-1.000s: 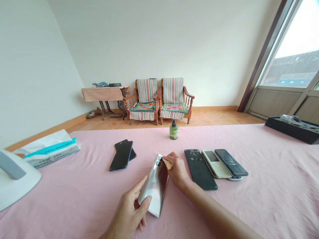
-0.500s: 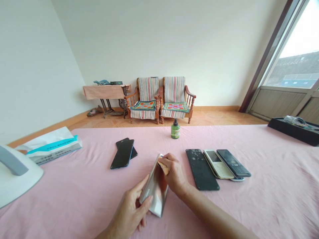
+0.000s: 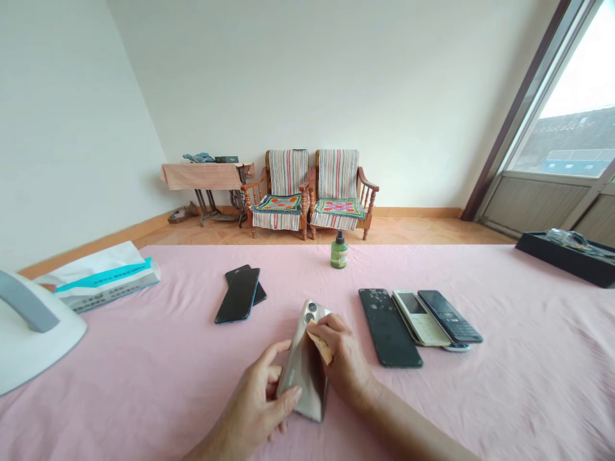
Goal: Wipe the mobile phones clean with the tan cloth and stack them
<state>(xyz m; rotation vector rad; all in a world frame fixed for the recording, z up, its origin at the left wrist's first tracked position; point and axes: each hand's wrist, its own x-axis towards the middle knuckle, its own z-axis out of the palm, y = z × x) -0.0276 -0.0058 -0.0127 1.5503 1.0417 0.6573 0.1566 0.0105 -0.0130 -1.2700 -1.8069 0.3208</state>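
A silvery smartphone (image 3: 305,374) is tilted up over the pink cloth, its back with the camera lenses facing me. My left hand (image 3: 262,400) grips its lower left side, thumb on the back and fingers round the edge. In my right hand (image 3: 348,362) a small tan cloth (image 3: 321,342) is pinched, pressed on the phone's back just below the lenses. To the right lie a large black phone (image 3: 390,330), a pale keypad phone (image 3: 421,320) and a dark keypad phone (image 3: 450,317). Two dark phones, one a black smartphone (image 3: 238,296) on top, overlap at the left.
A green pump bottle (image 3: 339,253) stands near the far edge of the pink tablecloth (image 3: 158,378). At the left are a tissue pack (image 3: 108,278) and a white appliance with a grey handle (image 3: 36,333). A black tray (image 3: 567,256) sits far right; two wooden chairs stand beyond.
My right hand has slid the cloth down from the phone's top end, uncovering the lenses. The phone has shifted slightly right, and its back now faces me more.
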